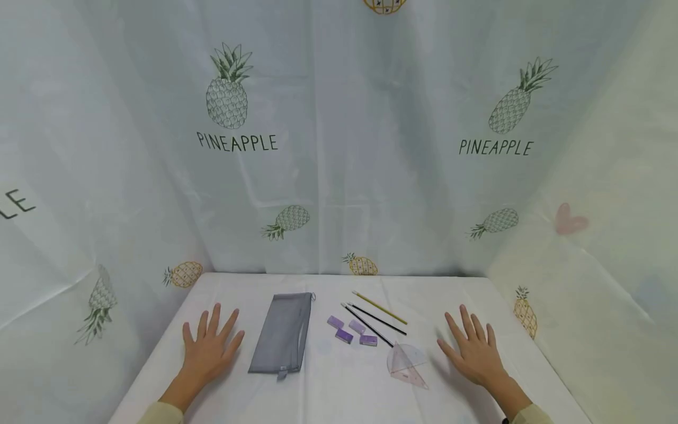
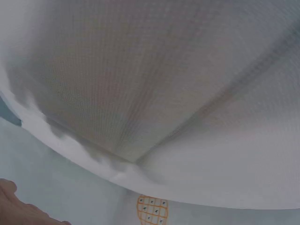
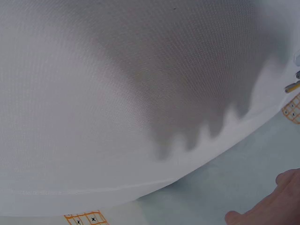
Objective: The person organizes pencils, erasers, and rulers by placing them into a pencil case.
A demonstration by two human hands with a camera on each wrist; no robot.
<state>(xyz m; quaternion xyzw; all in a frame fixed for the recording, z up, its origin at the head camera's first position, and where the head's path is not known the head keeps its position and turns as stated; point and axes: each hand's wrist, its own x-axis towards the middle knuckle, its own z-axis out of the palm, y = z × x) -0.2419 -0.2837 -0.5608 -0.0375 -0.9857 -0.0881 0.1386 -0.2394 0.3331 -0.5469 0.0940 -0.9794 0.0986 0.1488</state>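
My left hand [image 1: 208, 348] is spread with straight fingers at the table's left side, holding nothing. Just right of it lies a flat grey zip pouch [image 1: 279, 334]. On the right, my right hand [image 1: 475, 352] also has its fingers spread and holds nothing; its shadow falls on the cloth in the right wrist view. Nearest to it are a clear protractor [image 1: 415, 354] and a pinkish set square [image 1: 408, 372], overlapping. Several purple erasers [image 1: 344, 335] lie mid-table. Beyond them are a yellow pencil [image 1: 379, 307] and two black pencils [image 1: 377, 318], one reaching the protractor.
A white cloth [image 1: 339, 400] covers the table. Hanging sheets [image 1: 371, 176] printed with pineapples close in the back and both sides. The left wrist view shows mostly creased white cloth [image 2: 225, 168] and the edge of a hand.
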